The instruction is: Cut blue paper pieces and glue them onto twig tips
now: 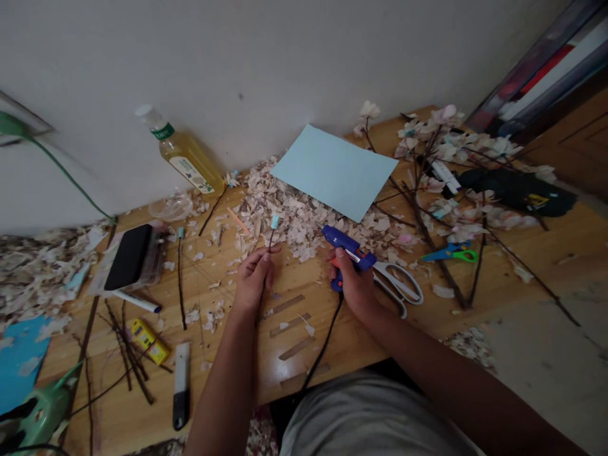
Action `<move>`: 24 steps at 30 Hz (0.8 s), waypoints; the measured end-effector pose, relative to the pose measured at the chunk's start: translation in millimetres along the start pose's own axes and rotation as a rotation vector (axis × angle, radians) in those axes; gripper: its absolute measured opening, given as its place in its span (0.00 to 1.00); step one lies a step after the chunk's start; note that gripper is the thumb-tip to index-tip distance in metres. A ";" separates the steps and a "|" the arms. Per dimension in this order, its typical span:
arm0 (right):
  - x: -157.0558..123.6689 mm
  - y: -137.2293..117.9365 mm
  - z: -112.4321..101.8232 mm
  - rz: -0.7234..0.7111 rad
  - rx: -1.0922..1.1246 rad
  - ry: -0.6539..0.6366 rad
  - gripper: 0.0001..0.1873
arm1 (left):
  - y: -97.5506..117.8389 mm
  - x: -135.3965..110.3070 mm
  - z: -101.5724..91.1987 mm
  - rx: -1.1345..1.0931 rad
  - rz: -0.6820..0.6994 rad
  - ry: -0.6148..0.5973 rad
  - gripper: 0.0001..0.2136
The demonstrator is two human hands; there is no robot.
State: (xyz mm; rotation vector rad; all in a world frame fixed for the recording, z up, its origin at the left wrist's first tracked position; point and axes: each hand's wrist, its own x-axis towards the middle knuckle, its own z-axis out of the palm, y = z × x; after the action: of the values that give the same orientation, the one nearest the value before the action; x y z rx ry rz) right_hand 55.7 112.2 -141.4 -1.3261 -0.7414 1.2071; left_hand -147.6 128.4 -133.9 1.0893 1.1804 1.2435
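My left hand [255, 273] pinches a thin dark twig [270, 239], held roughly upright. A small light-blue paper piece [275, 220] is wrapped around the twig's top end. To the right, my right hand [349, 278] is closed around the handle of a blue glue gun [341, 239], its nozzle pointing to the upper left. A black cord [327, 342] runs down from the glue gun toward my lap. White-handled scissors [399, 284] lie just right of my right hand, partly hidden by it. Behind both hands spreads a heap of pale dried petals [294, 215].
A light-blue paper sheet [335, 171] rests on the petals. Flowering branches [427, 221] and blue-green scissors [451, 253] lie right. A bottle of yellow liquid [190, 158], black phone [128, 256], loose twigs [126, 348], yellow box [151, 341] and cutter knife [181, 380] are left.
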 end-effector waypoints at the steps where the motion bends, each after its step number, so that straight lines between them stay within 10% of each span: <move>1: 0.0 0.2 -0.4 0.009 -0.008 -0.001 0.28 | -1.6 0.2 -0.4 0.006 -0.005 0.005 0.17; 7: 2.7 4.1 0.0 -0.004 -0.008 0.019 0.28 | 13.6 -7.1 -0.6 0.205 0.087 0.009 0.20; 15: 3.7 0.9 5.7 0.056 -0.040 0.019 0.29 | 121.0 -30.8 23.4 1.024 0.814 -0.341 0.26; 24: 5.0 36.0 13.1 -0.093 -0.060 -0.097 0.16 | 154.5 -29.6 26.8 1.115 0.993 -0.198 0.25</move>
State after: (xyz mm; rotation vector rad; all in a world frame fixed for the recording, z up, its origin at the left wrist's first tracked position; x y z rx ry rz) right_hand 36.7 115.1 -174.9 -1.2743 -0.9052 1.1891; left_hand -135.3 106.5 23.6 2.7942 1.1921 1.0496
